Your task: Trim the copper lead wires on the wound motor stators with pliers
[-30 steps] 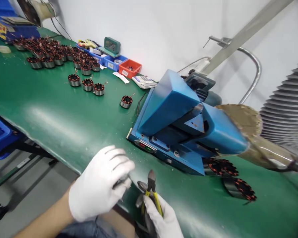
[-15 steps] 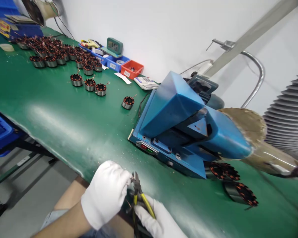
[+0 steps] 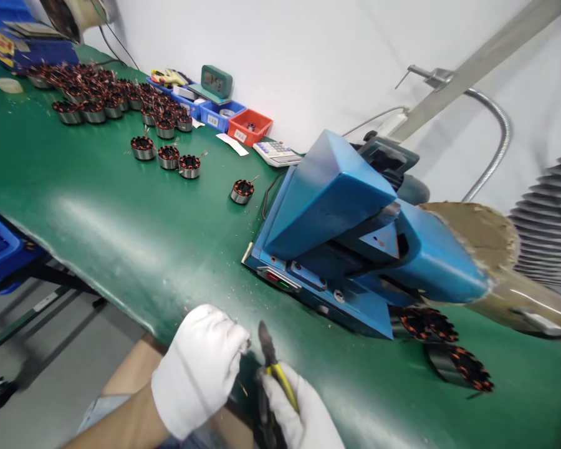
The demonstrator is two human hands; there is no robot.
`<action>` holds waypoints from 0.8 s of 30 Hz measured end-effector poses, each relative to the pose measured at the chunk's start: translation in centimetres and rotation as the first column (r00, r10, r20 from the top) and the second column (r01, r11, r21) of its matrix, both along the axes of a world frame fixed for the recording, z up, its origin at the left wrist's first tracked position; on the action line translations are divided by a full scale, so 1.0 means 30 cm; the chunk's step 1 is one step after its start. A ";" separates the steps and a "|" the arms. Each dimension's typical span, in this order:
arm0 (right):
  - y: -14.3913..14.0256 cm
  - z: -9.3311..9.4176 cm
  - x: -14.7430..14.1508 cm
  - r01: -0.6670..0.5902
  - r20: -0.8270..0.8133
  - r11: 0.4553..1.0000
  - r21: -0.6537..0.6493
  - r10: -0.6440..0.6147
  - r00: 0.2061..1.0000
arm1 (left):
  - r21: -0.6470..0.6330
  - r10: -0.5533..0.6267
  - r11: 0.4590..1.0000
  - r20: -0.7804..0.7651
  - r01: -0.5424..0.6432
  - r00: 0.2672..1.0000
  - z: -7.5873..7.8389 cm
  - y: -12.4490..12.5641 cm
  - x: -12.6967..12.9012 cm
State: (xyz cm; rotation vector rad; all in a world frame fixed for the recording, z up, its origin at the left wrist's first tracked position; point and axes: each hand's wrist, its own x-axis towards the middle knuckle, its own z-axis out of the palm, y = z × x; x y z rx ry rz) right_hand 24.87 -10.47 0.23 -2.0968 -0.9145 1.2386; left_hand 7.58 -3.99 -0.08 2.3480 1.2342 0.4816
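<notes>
Cutters [image 3: 272, 368] with yellow grips sit in my right hand [image 3: 303, 415], my gloved fingers wrapped round the handles at the near edge of the worktop [image 3: 98, 212]. Their dark nose points up and away from me, its tip just beside the knuckles of my left hand [image 3: 199, 368]; I cannot tell whether the blades are together or apart. My left hand is curled into a loose fist in its white glove, the fingertips pinched on something small that the glove hides, so I cannot say what it is. The two hands are close together, nearly touching, low over the green edge.

Just beyond my right hand stands a blue machine [image 3: 336, 218] with a sloped cover, its base carrying a small red and green switch [image 3: 278, 280] on the side facing me. To the right of my right hand, two wound stators [image 3: 458, 365] with copper coils lie on their sides against the foot of that machine. Ahead of my left hand, well apart from it, one single stator [image 3: 241, 191] stands alone, and farther off to the left a row of three [image 3: 167, 157] leads to a crowded batch of the same parts [image 3: 98, 93]. Beyond those, by the wall, are small blue and red bins [image 3: 249, 126], a calculator [image 3: 275, 153] and a green clock [image 3: 216, 81].
</notes>
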 end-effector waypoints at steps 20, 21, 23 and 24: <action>0.169 0.064 0.035 -0.268 0.007 0.946 0.180 0.271 0.963 | 0.045 0.160 0.987 -0.095 -0.156 0.983 0.072 0.093 -0.058; 0.186 0.071 0.028 -0.404 0.111 0.908 0.108 0.393 0.913 | 0.017 0.134 0.991 -0.155 -0.133 0.979 0.057 0.101 -0.047; 0.217 0.087 0.013 -0.601 0.224 0.798 -0.050 0.595 0.772 | -0.009 0.071 0.997 -0.201 -0.074 0.977 0.035 0.104 -0.033; 0.229 0.096 0.006 -0.659 0.237 0.745 -0.100 0.661 0.712 | -0.008 0.060 0.998 -0.204 -0.063 0.977 0.028 0.101 -0.031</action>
